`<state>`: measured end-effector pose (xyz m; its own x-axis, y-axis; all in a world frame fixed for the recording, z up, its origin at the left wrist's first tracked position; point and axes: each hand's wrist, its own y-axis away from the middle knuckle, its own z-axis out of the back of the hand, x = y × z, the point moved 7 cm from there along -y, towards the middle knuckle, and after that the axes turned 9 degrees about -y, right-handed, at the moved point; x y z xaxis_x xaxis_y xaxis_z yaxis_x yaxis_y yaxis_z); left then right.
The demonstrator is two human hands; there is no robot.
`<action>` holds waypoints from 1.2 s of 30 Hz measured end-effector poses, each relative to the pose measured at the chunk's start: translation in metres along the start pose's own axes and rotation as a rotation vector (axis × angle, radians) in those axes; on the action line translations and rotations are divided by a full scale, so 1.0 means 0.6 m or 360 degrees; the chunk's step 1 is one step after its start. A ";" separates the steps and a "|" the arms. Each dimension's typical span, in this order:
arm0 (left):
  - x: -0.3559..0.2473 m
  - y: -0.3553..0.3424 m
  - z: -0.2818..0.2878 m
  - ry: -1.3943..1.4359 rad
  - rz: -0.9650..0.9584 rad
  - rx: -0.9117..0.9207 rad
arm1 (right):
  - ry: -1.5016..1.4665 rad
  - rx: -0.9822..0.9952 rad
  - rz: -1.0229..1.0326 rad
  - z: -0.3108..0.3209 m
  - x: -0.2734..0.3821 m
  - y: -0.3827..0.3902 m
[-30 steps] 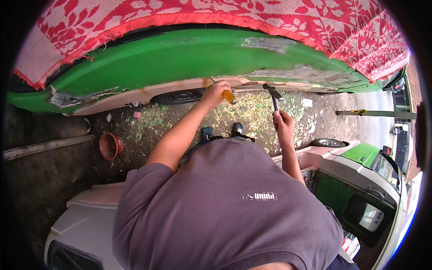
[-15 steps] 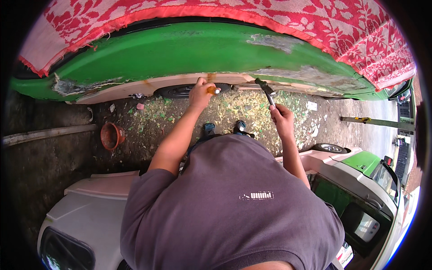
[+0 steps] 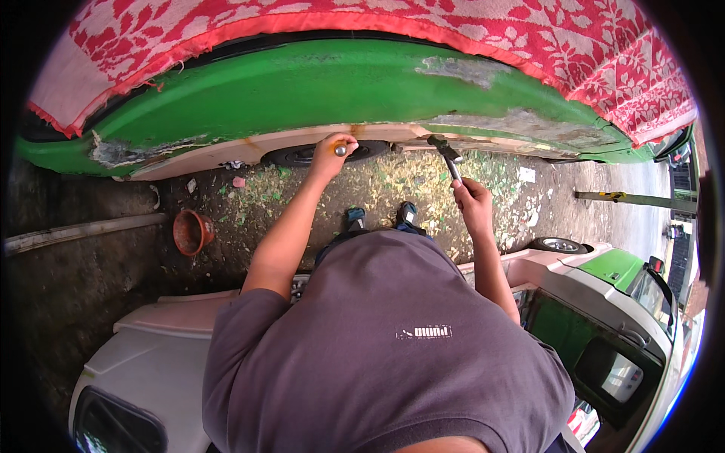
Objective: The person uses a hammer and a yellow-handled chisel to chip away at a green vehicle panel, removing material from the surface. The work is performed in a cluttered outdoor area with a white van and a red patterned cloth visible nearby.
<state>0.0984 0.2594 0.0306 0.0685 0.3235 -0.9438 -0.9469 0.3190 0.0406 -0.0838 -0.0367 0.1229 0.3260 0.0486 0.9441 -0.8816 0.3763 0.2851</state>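
My left hand is closed around an orange-handled tool with a round metal cap on its end, held against the lower edge of the green car panel. The tool's far end is hidden behind my fingers, so its kind does not show. Over on the right, my right hand grips the handle of a hammer. The dark hammer head is raised near the panel's lower edge, apart from the orange-handled tool. Patches of the panel are scraped to grey, and a pinkish strip runs beneath the green.
A red patterned cloth covers the car's upper part. Paint flakes litter the ground around my feet. An orange-brown bucket stands at left. Behind me is another vehicle; a metal bar juts in from the right.
My left hand has shifted slightly left along the panel, and the capped end of its tool has turned more toward me. The hammer has barely moved.
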 end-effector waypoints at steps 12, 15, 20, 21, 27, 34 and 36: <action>-0.071 0.045 -0.036 -0.0260 -0.0711 0.0026 | -0.0055 0.0085 0.0046 -0.033 -0.002 0.015; -0.072 0.043 -0.037 -0.0194 -0.0786 0.0006 | 0.0004 0.0081 0.0051 -0.036 -0.001 0.016; -0.051 0.044 -0.046 -0.0243 -0.0758 0.0104 | 0.0142 0.0119 0.0056 -0.041 -0.006 0.020; -0.045 0.044 -0.049 -0.0253 -0.0737 0.0117 | 0.0157 0.0119 0.0059 -0.042 -0.007 0.022; -0.041 0.048 -0.059 -0.0362 -0.0823 0.0172 | 0.0462 0.0144 0.0215 -0.067 0.004 0.043; -0.061 0.033 -0.047 -0.0418 -0.0899 0.0064 | 0.0746 0.0283 0.0381 -0.111 0.005 0.052; -0.062 0.032 -0.050 -0.0425 -0.0952 0.0054 | 0.0748 0.0320 0.0391 -0.114 0.003 0.054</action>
<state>0.0681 0.2270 0.0566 0.6600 0.2899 -0.6930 -0.7110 0.5391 -0.4516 -0.0885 0.0392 0.1226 0.1792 0.5364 0.8247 -0.9835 0.1202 0.1355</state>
